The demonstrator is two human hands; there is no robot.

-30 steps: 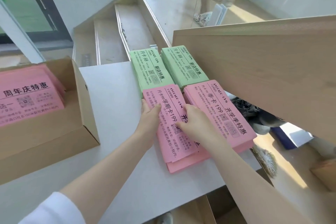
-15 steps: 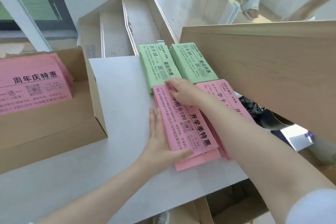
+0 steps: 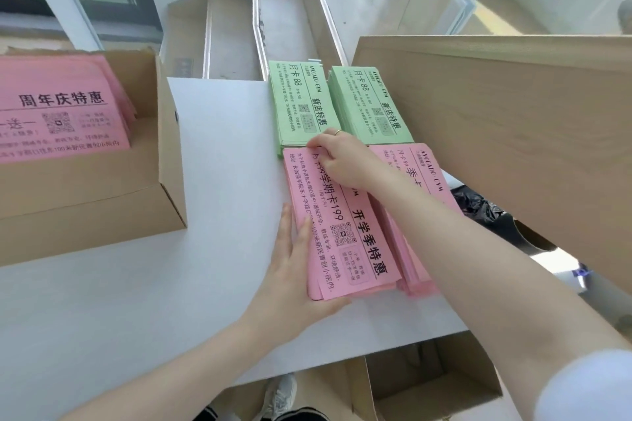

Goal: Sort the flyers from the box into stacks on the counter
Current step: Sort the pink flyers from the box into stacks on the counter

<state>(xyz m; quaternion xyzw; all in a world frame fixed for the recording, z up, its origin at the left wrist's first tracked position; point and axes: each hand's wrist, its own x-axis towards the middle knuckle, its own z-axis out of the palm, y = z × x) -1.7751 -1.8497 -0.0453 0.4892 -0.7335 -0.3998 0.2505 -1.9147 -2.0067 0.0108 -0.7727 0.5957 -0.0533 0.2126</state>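
- Your left hand [image 3: 290, 278] lies flat, fingers straight, against the pink stack's [image 3: 337, 225] left edge, likely squaring it.
- Your right hand [image 3: 342, 161], fingers curled, presses its far end beside the green stacks [image 3: 301, 106].
- More flyers [image 3: 58, 106] wait in the box [image 3: 102, 202].

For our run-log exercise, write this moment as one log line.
step: squaring near pink stack | left hand: flat against its side | right hand: fingers on far edge | box: flyers left
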